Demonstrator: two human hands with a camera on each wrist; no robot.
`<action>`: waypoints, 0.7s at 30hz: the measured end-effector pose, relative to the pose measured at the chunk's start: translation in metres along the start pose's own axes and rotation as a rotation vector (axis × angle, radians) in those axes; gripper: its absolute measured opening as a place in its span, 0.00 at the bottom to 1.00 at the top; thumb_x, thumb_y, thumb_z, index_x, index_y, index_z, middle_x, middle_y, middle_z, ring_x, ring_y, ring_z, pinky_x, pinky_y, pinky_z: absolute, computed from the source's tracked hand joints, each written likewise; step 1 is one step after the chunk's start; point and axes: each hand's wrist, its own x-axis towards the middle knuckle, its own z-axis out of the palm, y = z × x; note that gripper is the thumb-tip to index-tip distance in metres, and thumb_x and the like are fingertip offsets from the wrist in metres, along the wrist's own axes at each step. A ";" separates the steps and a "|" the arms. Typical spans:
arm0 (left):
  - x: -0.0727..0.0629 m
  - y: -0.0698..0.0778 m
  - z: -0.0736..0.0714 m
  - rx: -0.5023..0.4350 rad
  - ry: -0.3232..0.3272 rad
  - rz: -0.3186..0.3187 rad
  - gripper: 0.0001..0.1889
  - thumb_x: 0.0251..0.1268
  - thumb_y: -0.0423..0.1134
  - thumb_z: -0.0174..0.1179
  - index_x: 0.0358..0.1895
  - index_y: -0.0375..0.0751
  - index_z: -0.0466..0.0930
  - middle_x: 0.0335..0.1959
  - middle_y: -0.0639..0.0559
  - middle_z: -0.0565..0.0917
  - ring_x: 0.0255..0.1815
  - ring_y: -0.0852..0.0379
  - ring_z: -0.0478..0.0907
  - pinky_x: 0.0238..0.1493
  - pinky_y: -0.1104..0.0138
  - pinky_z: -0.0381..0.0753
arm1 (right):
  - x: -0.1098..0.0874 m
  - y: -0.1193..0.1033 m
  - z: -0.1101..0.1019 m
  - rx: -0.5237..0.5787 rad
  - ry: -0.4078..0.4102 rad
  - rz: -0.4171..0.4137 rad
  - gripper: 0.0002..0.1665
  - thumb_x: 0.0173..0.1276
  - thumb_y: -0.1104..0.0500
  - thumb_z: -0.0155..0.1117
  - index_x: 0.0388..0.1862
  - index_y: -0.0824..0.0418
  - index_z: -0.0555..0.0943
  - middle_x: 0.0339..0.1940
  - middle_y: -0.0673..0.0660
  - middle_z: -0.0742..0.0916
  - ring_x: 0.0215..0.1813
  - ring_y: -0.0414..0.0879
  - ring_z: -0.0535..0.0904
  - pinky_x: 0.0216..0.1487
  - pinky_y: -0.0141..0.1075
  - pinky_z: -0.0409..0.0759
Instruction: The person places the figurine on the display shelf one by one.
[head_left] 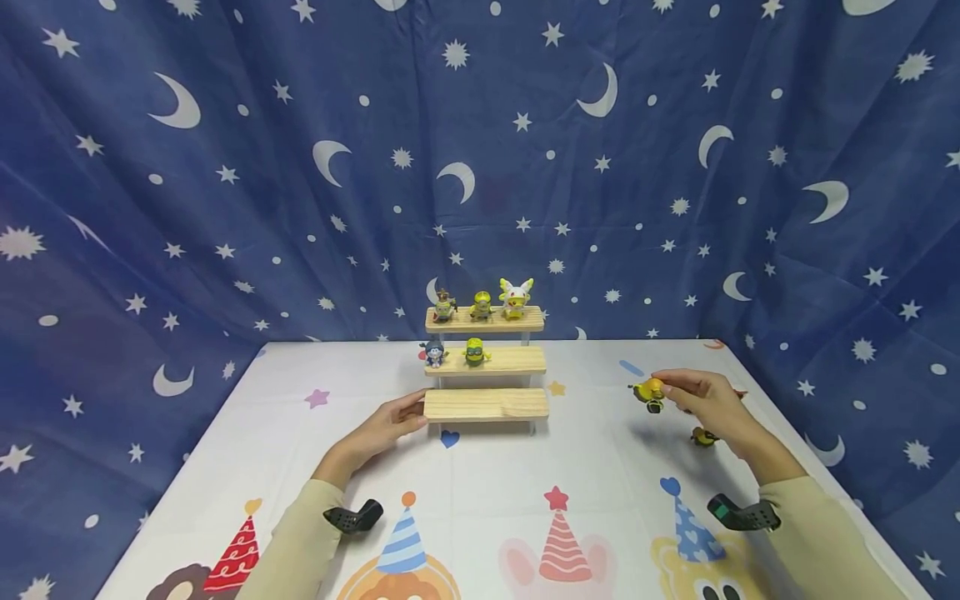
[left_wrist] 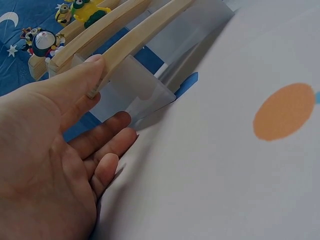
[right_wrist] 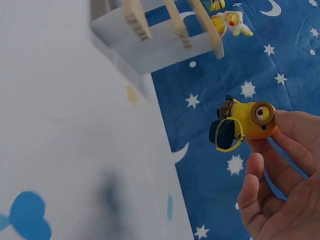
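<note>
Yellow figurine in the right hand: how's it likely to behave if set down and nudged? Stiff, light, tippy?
The yellow figurine is probably stiff: no dent shows where it's pinched. Likely light: the right hand holds it up with just a pinch. It may tip or roll: its body is rounded, with a bulky dark piece jutting out.

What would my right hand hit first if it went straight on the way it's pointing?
Probably the right side of the tiered stand, with the yellow figure in your right hand leading; depth is unclear, so it might miss.
</note>
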 end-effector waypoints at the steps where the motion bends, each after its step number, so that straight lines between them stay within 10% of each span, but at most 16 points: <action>1: 0.000 0.000 0.000 0.002 -0.002 0.005 0.36 0.77 0.44 0.56 0.81 0.41 0.52 0.76 0.34 0.66 0.76 0.37 0.65 0.77 0.44 0.64 | 0.002 -0.002 0.000 0.007 0.000 0.005 0.30 0.79 0.46 0.56 0.70 0.63 0.75 0.65 0.62 0.83 0.49 0.18 0.75 0.51 0.26 0.80; 21: 0.001 0.001 0.000 -0.002 0.006 -0.025 0.37 0.77 0.47 0.57 0.82 0.42 0.51 0.77 0.35 0.66 0.76 0.37 0.66 0.77 0.44 0.64 | 0.047 -0.060 0.031 0.077 -0.041 -0.105 0.23 0.78 0.53 0.59 0.67 0.61 0.79 0.64 0.64 0.84 0.52 0.31 0.79 0.50 0.34 0.78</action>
